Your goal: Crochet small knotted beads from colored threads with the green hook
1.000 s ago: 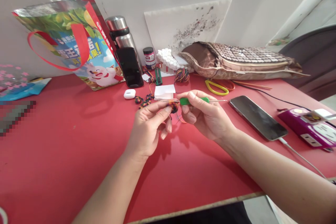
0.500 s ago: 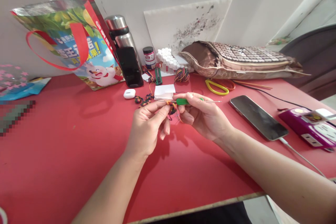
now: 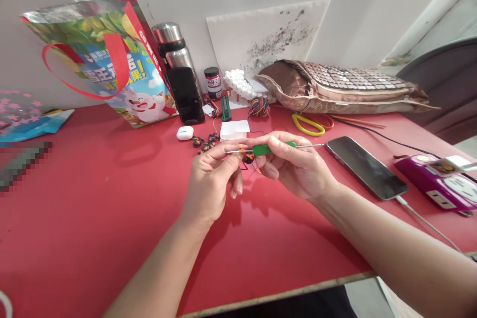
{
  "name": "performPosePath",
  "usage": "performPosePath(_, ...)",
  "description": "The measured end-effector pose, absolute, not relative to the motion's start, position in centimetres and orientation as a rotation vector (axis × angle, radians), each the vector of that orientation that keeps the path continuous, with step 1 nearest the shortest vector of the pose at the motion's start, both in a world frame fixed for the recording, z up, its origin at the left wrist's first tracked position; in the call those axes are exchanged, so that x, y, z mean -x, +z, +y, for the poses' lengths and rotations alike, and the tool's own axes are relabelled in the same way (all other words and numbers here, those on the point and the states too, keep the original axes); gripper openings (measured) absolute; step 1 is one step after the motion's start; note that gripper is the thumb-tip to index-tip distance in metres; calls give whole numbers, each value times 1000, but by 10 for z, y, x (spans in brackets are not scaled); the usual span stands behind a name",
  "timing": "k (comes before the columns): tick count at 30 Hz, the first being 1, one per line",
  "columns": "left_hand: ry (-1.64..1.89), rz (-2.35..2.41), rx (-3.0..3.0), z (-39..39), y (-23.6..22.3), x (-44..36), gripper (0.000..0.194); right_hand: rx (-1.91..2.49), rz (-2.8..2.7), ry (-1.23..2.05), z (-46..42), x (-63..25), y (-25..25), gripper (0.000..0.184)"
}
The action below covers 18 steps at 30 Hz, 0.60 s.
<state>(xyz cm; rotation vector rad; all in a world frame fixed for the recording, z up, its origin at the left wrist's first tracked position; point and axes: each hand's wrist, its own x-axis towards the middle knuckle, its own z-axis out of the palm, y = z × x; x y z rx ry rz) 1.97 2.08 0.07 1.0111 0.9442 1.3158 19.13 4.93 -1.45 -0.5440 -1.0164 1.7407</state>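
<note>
My left hand (image 3: 212,179) is closed, pinching a small piece of crochet (image 3: 248,157) in dark, orange and yellow yarn. In the fingers of my right hand (image 3: 298,166) is a crochet hook (image 3: 263,149) with a green handle and a thin metal shaft at both ends. The hook lies nearly level, and its left shaft passes through or along the yarn at my left fingertips; I cannot tell which. Beyond my left hand, crocheted pieces (image 3: 208,142) of the same colours lie on the table. A ball of multicoloured yarn (image 3: 259,107) sits farther back.
On the red table (image 3: 112,223), a phone (image 3: 367,166) on a cable and a purple power strip (image 3: 439,179) lie right. Yellow-handled scissors (image 3: 307,125), a white earphone case (image 3: 185,132), an upright phone (image 3: 185,95), a steel flask (image 3: 173,44) and a printed bag (image 3: 112,64) stand or lie behind.
My right hand and the crochet hook have shifted slightly to the right. The left hand keeps its pinch on the crochet piece. The view has moved a little.
</note>
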Motion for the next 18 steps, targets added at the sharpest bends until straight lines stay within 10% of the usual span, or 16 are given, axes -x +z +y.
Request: performPosePath(18, 1275, 1128, -1027, 25, 4, -14, 7, 600, -897, 1815, 55, -184, -24, 25)
